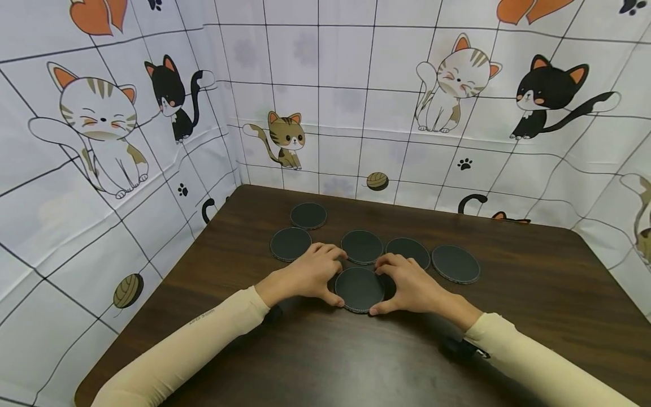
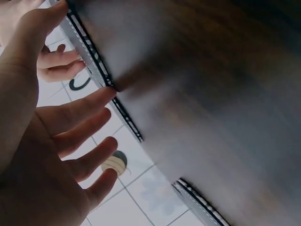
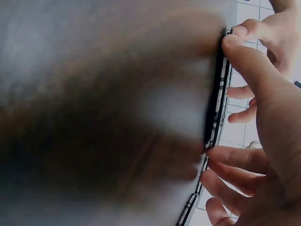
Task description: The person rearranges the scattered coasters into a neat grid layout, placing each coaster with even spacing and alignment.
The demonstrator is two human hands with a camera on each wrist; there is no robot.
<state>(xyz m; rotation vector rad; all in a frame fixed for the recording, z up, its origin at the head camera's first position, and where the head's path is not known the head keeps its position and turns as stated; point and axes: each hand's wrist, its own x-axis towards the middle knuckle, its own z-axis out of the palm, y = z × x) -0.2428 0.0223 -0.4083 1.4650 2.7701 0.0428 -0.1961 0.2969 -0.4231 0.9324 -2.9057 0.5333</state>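
Note:
A round black coaster [image 1: 359, 289] with pale stitching round its rim lies flat on the table, nearest the person. My left hand [image 1: 310, 274] holds its left side, thumb at the near edge and index finger farther back. On the opposite side, my right hand [image 1: 412, 285] grips the rim between thumb and index finger. In the left wrist view, the left hand's other fingers [image 2: 96, 157] are spread off the rim. The right wrist view shows the coaster's edge [image 3: 218, 94] between thumb and index fingertip. Just behind it lies another coaster [image 1: 361, 246].
More matching coasters lie farther back: two at the left, a front one [image 1: 290, 243] and a rear one [image 1: 308, 215], and two at the right, one [image 1: 408, 252] partly behind the right hand and an outer one [image 1: 455, 264]. Cat-print cloth [image 1: 341, 113] hangs behind the brown table [image 1: 315, 362].

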